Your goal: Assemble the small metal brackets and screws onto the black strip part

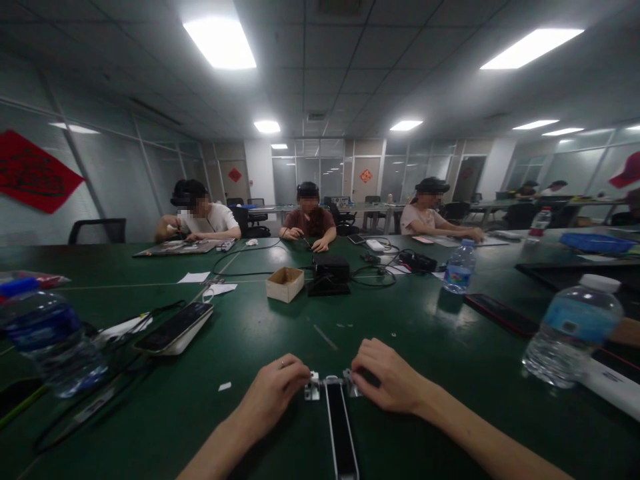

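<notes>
In front of me on the green table lies a long, narrow bar (341, 427) with a black face and silver edges, its far end between my hands. My left hand (275, 390) is closed, thumb and fingers pinching a small silver metal bracket (313, 387) at the left of that end. On the opposite side, my right hand (387, 377) curls its fingers around a second metal bracket (353, 384), partly hidden by the fingertips. Both brackets sit close to the bar's end; whether they are joined to it I cannot tell.
Ahead stand a small open box (285, 285) and a black device (330, 273) with cables. A phone (175, 327) and a water bottle (53, 340) are on the left. More bottles (573, 330) and a dark phone (500, 315) lie right. Several people sit across the table.
</notes>
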`<action>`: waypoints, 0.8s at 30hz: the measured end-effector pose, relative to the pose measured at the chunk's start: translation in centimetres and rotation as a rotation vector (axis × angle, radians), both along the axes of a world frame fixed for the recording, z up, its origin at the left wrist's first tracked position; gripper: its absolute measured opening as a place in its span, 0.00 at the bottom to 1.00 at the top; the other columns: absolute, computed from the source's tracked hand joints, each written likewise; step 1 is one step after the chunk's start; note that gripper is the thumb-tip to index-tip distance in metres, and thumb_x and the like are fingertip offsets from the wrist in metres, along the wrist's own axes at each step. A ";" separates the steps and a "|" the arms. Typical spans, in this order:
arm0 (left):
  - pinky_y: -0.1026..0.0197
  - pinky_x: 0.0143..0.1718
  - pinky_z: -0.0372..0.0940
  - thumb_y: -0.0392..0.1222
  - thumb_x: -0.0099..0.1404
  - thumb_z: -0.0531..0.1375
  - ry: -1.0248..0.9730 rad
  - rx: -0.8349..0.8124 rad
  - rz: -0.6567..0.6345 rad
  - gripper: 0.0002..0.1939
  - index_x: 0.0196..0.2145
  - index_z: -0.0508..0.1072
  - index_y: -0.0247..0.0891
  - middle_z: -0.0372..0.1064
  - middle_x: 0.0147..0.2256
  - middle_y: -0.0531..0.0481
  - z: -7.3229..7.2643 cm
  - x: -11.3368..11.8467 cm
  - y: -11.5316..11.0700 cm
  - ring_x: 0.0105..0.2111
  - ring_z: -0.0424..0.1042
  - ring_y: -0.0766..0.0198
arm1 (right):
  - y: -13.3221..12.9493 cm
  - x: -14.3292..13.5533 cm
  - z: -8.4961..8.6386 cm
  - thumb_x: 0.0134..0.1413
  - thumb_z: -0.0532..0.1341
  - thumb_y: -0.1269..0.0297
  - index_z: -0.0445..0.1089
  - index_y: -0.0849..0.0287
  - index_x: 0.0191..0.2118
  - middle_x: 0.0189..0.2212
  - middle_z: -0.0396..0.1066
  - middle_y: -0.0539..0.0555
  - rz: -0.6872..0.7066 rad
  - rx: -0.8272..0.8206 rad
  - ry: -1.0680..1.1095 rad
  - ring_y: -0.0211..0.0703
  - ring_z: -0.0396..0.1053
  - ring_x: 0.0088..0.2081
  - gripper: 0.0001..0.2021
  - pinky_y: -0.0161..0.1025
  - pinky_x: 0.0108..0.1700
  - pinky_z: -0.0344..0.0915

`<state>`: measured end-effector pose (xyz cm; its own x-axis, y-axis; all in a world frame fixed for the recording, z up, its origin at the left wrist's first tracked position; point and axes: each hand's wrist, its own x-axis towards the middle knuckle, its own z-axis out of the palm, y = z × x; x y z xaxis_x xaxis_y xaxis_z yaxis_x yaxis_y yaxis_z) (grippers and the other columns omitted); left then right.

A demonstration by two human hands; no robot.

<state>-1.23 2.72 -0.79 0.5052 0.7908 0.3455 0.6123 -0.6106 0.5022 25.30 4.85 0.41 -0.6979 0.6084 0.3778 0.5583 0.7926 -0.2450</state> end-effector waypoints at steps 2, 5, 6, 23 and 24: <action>0.66 0.37 0.65 0.35 0.68 0.53 0.003 -0.041 0.007 0.10 0.37 0.74 0.40 0.72 0.37 0.51 0.0 0.3 -0.1 0.35 0.72 0.65 | 0.1 0.2 0.1 0.56 0.56 0.68 0.69 0.61 0.33 0.29 0.69 0.54 -0.022 -0.042 -0.029 0.42 0.63 0.33 0.05 0.39 0.36 0.58; 0.65 0.38 0.65 0.34 0.68 0.54 0.003 -0.069 0.024 0.09 0.38 0.74 0.41 0.73 0.36 0.53 -0.5 0.9 -0.3 0.36 0.73 0.64 | 0.0 0.2 0.1 0.54 0.57 0.70 0.69 0.61 0.34 0.30 0.68 0.53 -0.030 -0.079 -0.034 0.41 0.63 0.33 0.04 0.38 0.35 0.58; 0.65 0.38 0.64 0.34 0.68 0.54 0.006 -0.070 0.034 0.09 0.38 0.74 0.41 0.74 0.35 0.53 -0.7 1.0 -0.3 0.36 0.73 0.64 | -0.1 0.1 0.0 0.54 0.57 0.70 0.68 0.61 0.34 0.30 0.68 0.53 -0.030 -0.086 -0.033 0.41 0.63 0.33 0.04 0.38 0.35 0.58; 0.62 0.39 0.65 0.35 0.65 0.56 -0.023 -0.043 0.110 0.09 0.36 0.76 0.41 0.74 0.35 0.51 -1.5 1.2 0.1 0.36 0.72 0.61 | 0.2 -0.1 -1.0 0.53 0.59 0.71 0.68 0.61 0.35 0.31 0.68 0.52 0.005 -0.132 -0.018 0.40 0.62 0.34 0.03 0.37 0.37 0.58; 0.62 0.39 0.65 0.35 0.66 0.56 -0.029 -0.045 0.109 0.09 0.36 0.76 0.41 0.74 0.35 0.51 -1.5 1.2 0.1 0.36 0.72 0.61 | 0.2 -0.1 -1.1 0.54 0.59 0.71 0.68 0.61 0.35 0.31 0.68 0.52 0.007 -0.133 -0.017 0.40 0.62 0.34 0.03 0.37 0.36 0.58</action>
<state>0.01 2.78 -2.32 0.4056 0.8557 0.3214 0.6588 -0.5174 0.5462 25.17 5.06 -0.66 -0.7078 0.6477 0.2820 0.5583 0.7574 -0.3386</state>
